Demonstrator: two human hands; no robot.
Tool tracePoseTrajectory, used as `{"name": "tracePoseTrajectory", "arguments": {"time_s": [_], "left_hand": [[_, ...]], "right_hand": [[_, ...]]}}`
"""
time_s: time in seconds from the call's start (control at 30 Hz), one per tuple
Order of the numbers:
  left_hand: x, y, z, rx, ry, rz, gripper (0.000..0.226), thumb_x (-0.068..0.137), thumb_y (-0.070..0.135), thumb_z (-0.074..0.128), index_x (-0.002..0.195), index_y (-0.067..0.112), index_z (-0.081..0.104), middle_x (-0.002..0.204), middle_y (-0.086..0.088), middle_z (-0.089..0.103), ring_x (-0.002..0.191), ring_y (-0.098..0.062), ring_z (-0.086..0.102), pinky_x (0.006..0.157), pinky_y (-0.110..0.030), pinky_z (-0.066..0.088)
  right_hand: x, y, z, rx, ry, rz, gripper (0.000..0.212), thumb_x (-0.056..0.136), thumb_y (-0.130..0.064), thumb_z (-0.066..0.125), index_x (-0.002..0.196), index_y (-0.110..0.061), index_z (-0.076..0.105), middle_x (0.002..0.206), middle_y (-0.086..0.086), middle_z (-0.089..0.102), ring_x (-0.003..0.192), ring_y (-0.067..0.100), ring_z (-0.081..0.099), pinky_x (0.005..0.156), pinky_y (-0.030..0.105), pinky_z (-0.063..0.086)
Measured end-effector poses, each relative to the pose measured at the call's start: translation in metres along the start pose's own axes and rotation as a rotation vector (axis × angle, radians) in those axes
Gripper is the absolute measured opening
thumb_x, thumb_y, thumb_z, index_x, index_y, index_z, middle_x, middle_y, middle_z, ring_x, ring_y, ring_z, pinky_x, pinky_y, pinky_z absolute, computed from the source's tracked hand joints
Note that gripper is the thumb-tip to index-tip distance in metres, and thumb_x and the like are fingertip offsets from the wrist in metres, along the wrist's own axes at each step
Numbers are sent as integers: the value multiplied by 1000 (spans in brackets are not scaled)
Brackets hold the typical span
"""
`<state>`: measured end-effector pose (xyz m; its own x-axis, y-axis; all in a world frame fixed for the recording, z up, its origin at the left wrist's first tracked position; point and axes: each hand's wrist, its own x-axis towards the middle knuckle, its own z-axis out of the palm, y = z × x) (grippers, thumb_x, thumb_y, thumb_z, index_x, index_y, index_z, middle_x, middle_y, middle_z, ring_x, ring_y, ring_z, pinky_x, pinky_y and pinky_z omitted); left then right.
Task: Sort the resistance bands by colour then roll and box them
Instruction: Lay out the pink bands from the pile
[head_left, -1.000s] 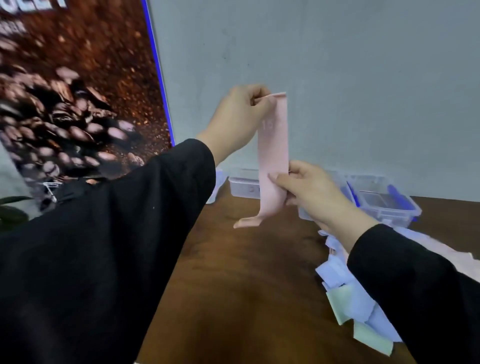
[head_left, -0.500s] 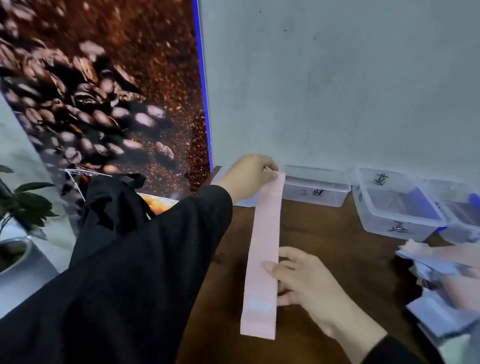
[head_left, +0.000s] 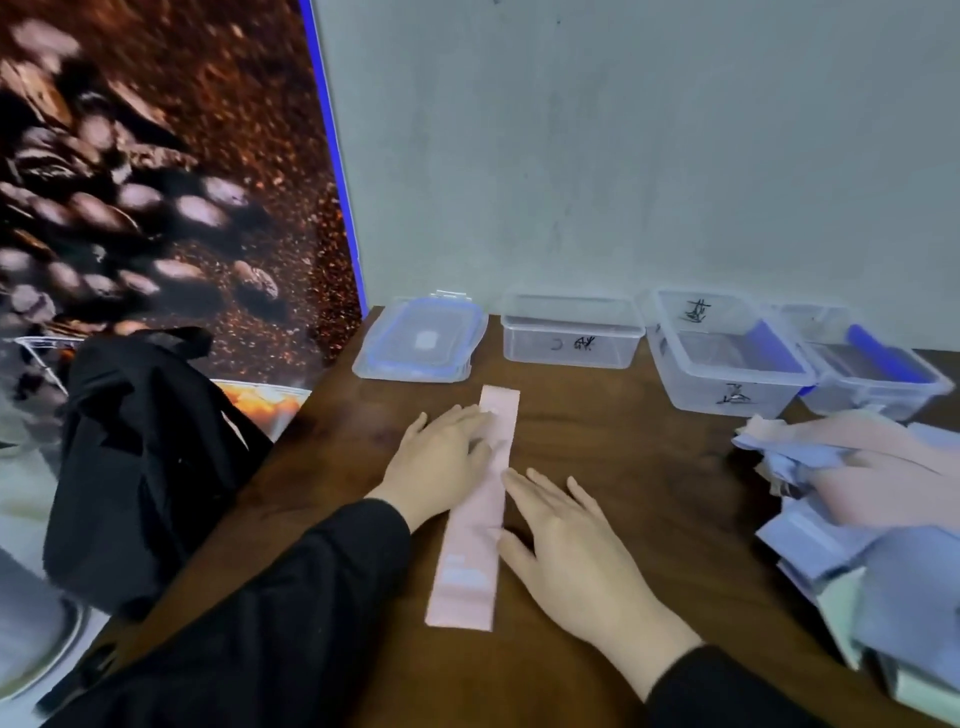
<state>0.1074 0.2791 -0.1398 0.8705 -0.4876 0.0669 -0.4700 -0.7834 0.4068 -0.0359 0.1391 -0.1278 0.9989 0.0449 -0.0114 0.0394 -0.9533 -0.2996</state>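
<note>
Left hand (head_left: 441, 467) covers pink band (head_left: 475, 525) edge.

One view only, head-worn, wide-angle. Looks forward and down from above the near edge of the brown bench (head_left: 623, 467), facing the grey wall (head_left: 623, 156) behind it. Close in: both black sleeves enter from the bottom edge, left hand (head_left: 441, 462) and right hand (head_left: 576, 556) near frame centre, flat beside the pink band (head_left: 475, 525). Far edge of the bench with the clear boxes (head_left: 571, 332) in the upper half. Coffee-bean poster (head_left: 156, 182) along the left side, bent by the lens. Loose bands (head_left: 857, 519) cut off by the right edge. No second view to share anything.
</note>
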Motion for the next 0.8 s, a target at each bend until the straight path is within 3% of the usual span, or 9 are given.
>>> {"name": "tracePoseTrajectory", "arguments": {"time_s": [0.17,0.27,0.37,0.47,0.67,0.8], "left_hand": [[2,8,-2,-35,-26,-40,51,103,33,37,154,30,33,163,6,27,152,-12,17,123,-43,6],[-3,32,-14,-85,89,-24,46,104,34,43,149,26,43,156,3,41,144,-18,36,117,-38,28],[-16,82,-20,-170,203,88,35,104,40,46,134,28,58,137,7,58,128,-18,52,106,-30,38],[-28,134,-9,-211,170,172,31,103,42,45,128,32,60,128,13,61,119,-8,51,100,-23,36],[-30,197,45,-280,22,219,32,103,39,46,128,26,62,118,5,65,111,-15,59,94,-33,49],[-28,222,59,-312,29,254,30,103,36,48,126,25,63,110,4,65,103,-15,59,90,-38,50]], "right_hand": [[-10,3,-2,160,136,-1,60,105,-54,36,159,-29,30,163,-12,33,150,3,25,124,25,9],[-27,17,-16,327,210,48,52,105,-48,45,154,-29,41,158,-14,40,145,1,33,119,18,20],[-44,50,-43,279,335,76,44,105,-42,49,146,-26,53,147,-13,52,137,3,44,119,22,31],[-53,89,-82,178,474,133,35,103,-36,56,135,-22,63,134,-5,63,123,11,56,108,27,43],[-71,159,-139,-216,265,351,44,89,-56,67,115,-20,67,112,1,62,106,23,60,85,37,48],[-93,178,-135,-428,211,474,45,90,-62,57,109,-22,56,106,0,58,102,24,57,83,40,48]]}}
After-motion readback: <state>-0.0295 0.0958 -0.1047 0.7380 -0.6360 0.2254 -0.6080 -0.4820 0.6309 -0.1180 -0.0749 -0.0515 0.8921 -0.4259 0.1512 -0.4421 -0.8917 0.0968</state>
